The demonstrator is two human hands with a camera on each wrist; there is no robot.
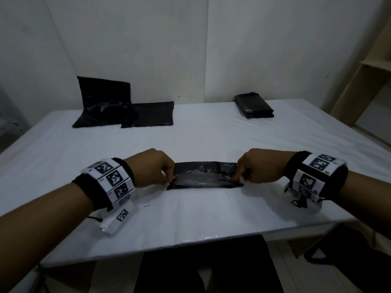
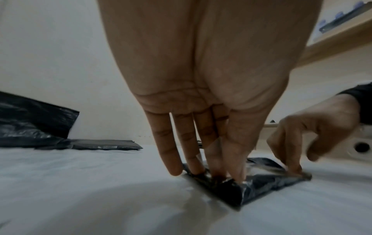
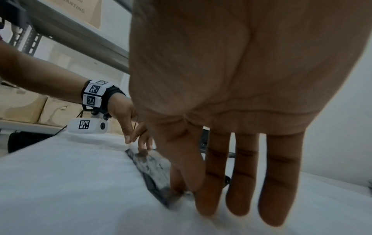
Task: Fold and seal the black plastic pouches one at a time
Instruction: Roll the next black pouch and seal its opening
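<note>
A black plastic pouch (image 1: 205, 176) lies folded into a narrow strip on the white table (image 1: 190, 212), near the front middle. My left hand (image 1: 170, 179) pinches its left end, thumb against fingers at the corner (image 2: 221, 173). At the other end my right hand (image 1: 238, 176) pinches the pouch between thumb and index finger (image 3: 187, 187), its other fingers hanging straight beside it. The fold's top flap runs between both hands. The pouch (image 2: 267, 179) shows crinkled and glossy in the left wrist view, and as a dark strip (image 3: 153, 168) in the right wrist view.
Loose black pouches (image 1: 127, 115) lie at the back left, one leaning on the wall (image 1: 103, 89). A neat stack of folded pouches (image 1: 255, 105) sits at the back right. A wooden shelf (image 1: 359, 81) stands to the right. The table's front edge (image 1: 190, 242) is close to my body.
</note>
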